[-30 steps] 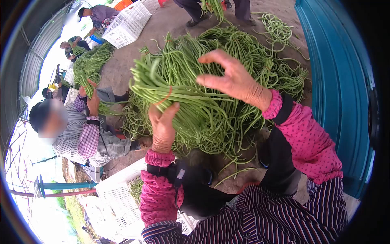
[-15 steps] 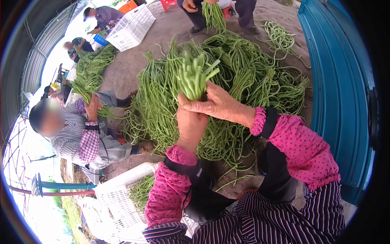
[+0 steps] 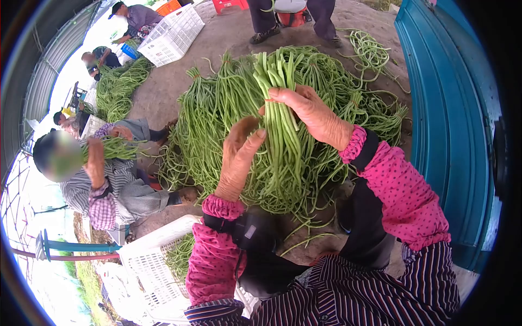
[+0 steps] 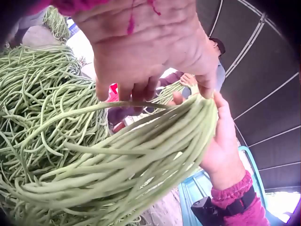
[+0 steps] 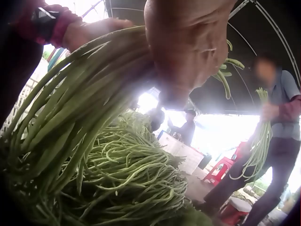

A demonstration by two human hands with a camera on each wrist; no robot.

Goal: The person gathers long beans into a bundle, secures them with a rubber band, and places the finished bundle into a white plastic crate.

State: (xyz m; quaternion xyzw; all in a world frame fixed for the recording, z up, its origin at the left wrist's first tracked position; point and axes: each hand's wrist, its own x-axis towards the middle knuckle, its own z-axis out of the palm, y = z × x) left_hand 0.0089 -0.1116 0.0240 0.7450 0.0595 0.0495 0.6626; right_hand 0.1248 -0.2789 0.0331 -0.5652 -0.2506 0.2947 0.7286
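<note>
My right hand point(image 3: 321, 117) grips a bundle of long green beans point(image 3: 283, 136) just under its upper ends, by a reddish band point(image 3: 270, 100). The bean ends point away from me, and the long tails hang down over the pile of beans point(image 3: 209, 122). My left hand point(image 3: 236, 160) is beside the bundle on its left, thumb and fingers apart. In the left wrist view the left hand point(image 4: 150, 42) arches over the bundle point(image 4: 141, 160), its thumb right at the banded end and its other fingers loosely bent near one stray bean point(image 4: 94, 109).
A white crate point(image 3: 157, 266) with some beans stands at my left. Beside it a person in checked sleeves point(image 3: 119, 185) holds beans. Another white crate point(image 3: 171, 35) lies further back. A blue metal panel point(image 3: 446, 130) borders the right side. Someone stands beyond the pile near a red stool point(image 3: 293, 16).
The bundle went from lying sideways in my left hand, to both hands, to my right hand alone. My left hand has let go and drawn left. The person at left has raised a hand.
</note>
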